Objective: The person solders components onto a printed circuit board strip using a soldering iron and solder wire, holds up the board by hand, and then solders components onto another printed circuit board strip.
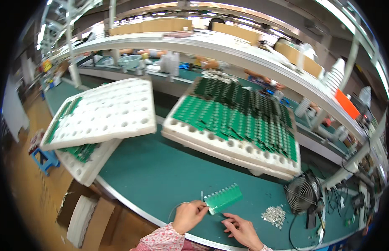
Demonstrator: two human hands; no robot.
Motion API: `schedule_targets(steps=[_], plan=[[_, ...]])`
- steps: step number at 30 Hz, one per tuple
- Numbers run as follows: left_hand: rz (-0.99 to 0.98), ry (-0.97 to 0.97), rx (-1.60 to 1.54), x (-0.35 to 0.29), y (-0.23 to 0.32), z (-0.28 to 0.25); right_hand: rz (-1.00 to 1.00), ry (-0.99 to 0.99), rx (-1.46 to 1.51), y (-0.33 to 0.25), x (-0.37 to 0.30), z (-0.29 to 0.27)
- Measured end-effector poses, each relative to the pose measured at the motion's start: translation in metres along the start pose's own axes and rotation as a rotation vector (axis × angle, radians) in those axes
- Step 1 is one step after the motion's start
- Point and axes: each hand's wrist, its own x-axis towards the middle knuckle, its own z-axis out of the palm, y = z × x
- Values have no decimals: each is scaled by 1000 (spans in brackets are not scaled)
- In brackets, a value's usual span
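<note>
My left hand pinches the near left corner of a green circuit board panel above the green-topped bench. Small light points line the panel's long edges. A thin upright sliver shows beside those fingers; its kind is unclear. Just right of the panel, my right hand has its fingers apart and holds nothing. Farther right lies a pile of small silvery parts. Beyond my hands, a white foam tray carries rows of similar green panels.
At left, a white foam tray lies tilted over another foam tray. A round metal-grilled fan with cables stands at right. A long shelf crosses behind the bench. A cardboard box and blue stool stand at lower left.
</note>
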Motion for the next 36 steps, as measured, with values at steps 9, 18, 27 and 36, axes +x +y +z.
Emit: schedule_targets(steps=[9, 18, 27, 36], plan=[[-88, -81, -142, 16, -3, -57, 1, 86, 0, -46, -1, -30], [350, 859, 39, 42, -9, -179, -4, 179, 6, -76, -5, -53], [-1, 1077, 939, 90, -67, -453, -379, -72, -175, -56, -22, 64], [-300, 829, 1364, 164, -121, -492, -570, 56, -169, -2, 13, 139]])
